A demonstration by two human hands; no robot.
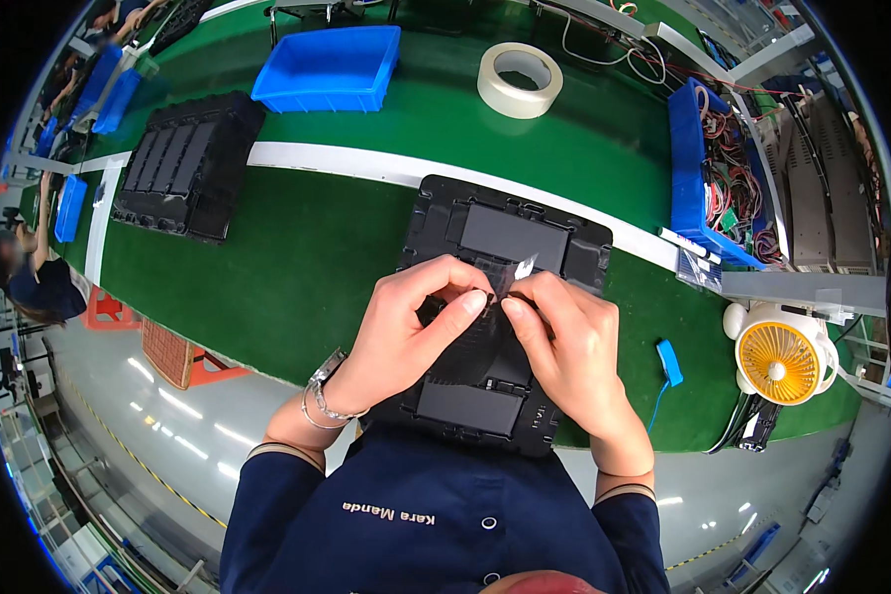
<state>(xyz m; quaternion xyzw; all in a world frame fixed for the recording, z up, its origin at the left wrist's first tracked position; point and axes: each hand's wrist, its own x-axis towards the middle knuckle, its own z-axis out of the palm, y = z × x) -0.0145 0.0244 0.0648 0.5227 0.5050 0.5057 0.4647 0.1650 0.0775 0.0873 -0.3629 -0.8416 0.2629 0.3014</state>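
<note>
Green belting [297, 257] runs across your bench, with a white stripe [346, 163] along it, and you stand at its near edge. Largest on it is the black panel [510, 238] lying flat right in front of you, its far end toward the stripe. A second black panel [188, 163] sits well apart to your left.

Your left hand [406, 332] and right hand [569, 346] meet over the middle of the near panel. Both sets of fingers are narrowed to a pinch, thumb against forefinger, on a small clear film strip [518, 270] whose free corner sticks up between your hands. By my reading you are peeling or separating that strip just above the panel. The next move likely calls for a steady grip on one end while the other comes away cleanly; whether it is stuck to the panel I cannot tell.

Containers: the blue bin [332, 69] beyond the stripe looks empty from here. The blue tray [685, 158] to your right holds a tangle of red and dark wire harnesses [733, 168].

Smaller things: a yellow fan [780, 361] stands at the right edge, a tape roll [520, 81] lies on the far belt, and a small blue tab [669, 361] on a cord rests just right of your right hand.
</note>
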